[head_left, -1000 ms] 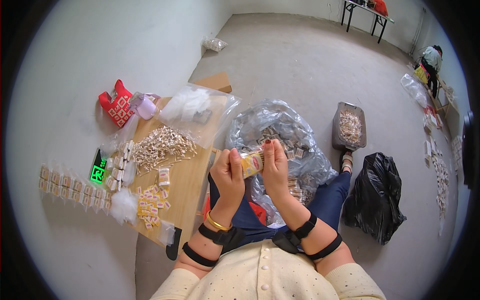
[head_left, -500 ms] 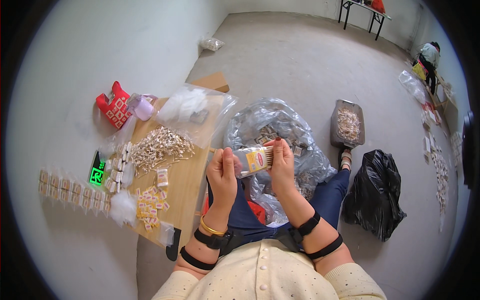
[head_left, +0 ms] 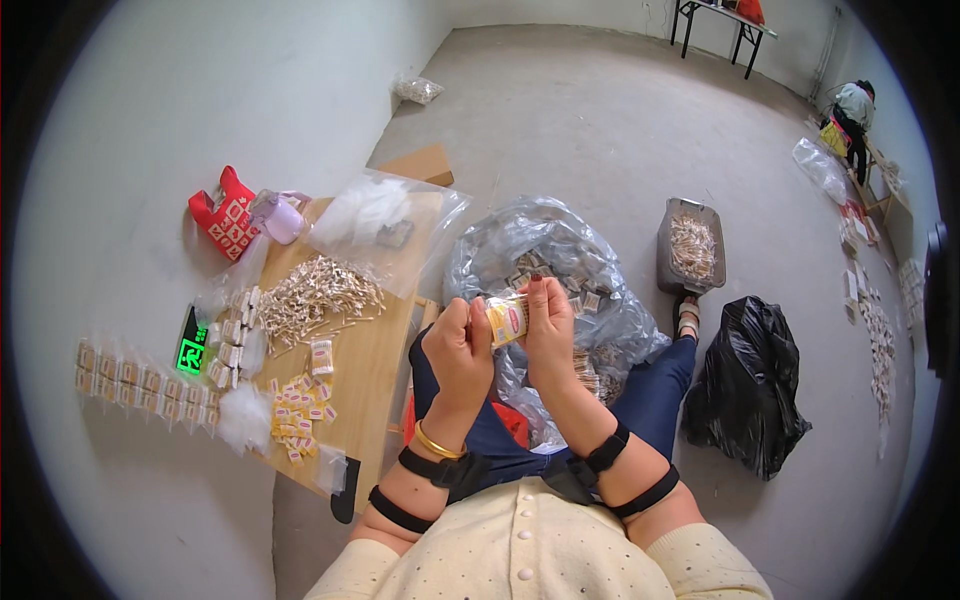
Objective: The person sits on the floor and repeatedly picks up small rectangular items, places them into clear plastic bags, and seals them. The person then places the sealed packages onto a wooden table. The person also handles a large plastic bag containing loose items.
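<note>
Above my lap, a small clear bag of cotton swabs [head_left: 507, 318] with a yellow label is held between both hands. My left hand [head_left: 458, 355] is closed on its left end, thumb up. My right hand [head_left: 550, 335] pinches the right end, its thumb on top; the fingers underneath are partly hidden. Beneath my hands, a large clear plastic sack [head_left: 480, 245] holds several small packs. To the left, on a wooden table [head_left: 375, 400], lie a heap of loose cotton swabs [head_left: 315, 300], scattered yellow label cards [head_left: 300, 405] and one upright pack [head_left: 321, 356].
A grey bin of swabs [head_left: 692, 245] and a black plastic bag [head_left: 750, 390] stand on the floor to the right. Bagged packs [head_left: 145, 385] line the table's left side. A purple jug [head_left: 278, 217] sits behind. A person [head_left: 853, 120] bends over at far right.
My hands have drawn closer together around the bag of swabs, my left hand moving right. Less of the bag shows between them now.
</note>
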The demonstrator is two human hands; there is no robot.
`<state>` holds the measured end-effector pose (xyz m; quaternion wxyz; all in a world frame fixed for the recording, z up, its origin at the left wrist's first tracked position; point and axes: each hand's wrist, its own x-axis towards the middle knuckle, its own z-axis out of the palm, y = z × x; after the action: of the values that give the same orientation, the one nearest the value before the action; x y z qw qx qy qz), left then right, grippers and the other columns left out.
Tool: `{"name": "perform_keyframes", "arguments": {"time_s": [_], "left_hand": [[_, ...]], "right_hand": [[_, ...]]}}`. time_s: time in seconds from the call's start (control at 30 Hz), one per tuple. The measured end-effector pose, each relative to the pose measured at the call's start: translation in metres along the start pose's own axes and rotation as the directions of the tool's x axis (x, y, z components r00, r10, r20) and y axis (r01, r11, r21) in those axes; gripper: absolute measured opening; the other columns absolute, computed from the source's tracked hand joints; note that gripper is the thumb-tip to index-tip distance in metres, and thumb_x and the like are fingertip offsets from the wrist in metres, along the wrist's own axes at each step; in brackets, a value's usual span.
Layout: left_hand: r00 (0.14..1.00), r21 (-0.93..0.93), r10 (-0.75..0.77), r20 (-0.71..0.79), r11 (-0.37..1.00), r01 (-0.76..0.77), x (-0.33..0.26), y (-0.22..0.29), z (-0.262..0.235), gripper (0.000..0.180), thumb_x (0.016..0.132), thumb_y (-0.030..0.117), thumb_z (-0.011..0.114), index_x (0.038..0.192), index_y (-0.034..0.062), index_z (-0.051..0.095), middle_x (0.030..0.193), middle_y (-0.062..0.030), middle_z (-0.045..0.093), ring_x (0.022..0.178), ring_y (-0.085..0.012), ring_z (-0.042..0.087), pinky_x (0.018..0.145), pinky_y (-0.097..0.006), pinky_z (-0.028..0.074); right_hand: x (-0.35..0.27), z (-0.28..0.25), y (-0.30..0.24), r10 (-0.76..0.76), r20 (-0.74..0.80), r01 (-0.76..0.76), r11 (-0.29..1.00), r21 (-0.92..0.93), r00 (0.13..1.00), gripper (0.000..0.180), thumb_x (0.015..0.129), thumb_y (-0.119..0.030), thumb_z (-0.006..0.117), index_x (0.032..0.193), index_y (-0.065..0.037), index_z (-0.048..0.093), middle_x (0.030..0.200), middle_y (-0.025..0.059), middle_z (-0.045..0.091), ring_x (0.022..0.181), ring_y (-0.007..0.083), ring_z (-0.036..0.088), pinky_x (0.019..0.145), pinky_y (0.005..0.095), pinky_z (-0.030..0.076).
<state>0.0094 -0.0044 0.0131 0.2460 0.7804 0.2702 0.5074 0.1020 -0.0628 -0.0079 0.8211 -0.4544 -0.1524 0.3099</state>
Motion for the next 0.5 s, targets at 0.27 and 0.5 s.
{"name": "perform_keyframes", "arguments": {"time_s": [0.27, 0.5], "left_hand": [[0.940, -0.366, -0.332, 0.079, 0.867, 0.337, 0.001, -0.001, -0.009, 0.038, 0.098, 0.019, 0.058, 0.066, 0.0068, 0.040, 0.054, 0.0018, 0.040, 0.049, -0.0049, 0.036, 0.046, -0.026, 0.031], [0.826, -0.474, -0.361, 0.432, 0.689, 0.549, 0.008, 0.014, -0.011, 0.020, 0.094, 0.020, 0.066, 0.081, 0.0063, 0.057, 0.070, 0.0040, 0.058, 0.061, -0.0017, 0.048, 0.056, -0.019, 0.037]], "right_hand": [[0.008, -0.014, -0.009, -0.029, -0.048, 0.030, 1.000, 0.009, 0.998, 0.029, 0.100, -0.033, 0.053, 0.086, -0.009, 0.051, 0.071, -0.0045, 0.052, 0.059, 0.0011, 0.045, 0.050, 0.0186, 0.039], [0.010, -0.019, -0.005, -0.130, -0.030, 0.129, 0.991, -0.047, 0.991, 0.026, 0.100, -0.030, 0.055, 0.087, -0.008, 0.051, 0.072, -0.0036, 0.054, 0.060, 0.0018, 0.048, 0.050, 0.0191, 0.039]]}}
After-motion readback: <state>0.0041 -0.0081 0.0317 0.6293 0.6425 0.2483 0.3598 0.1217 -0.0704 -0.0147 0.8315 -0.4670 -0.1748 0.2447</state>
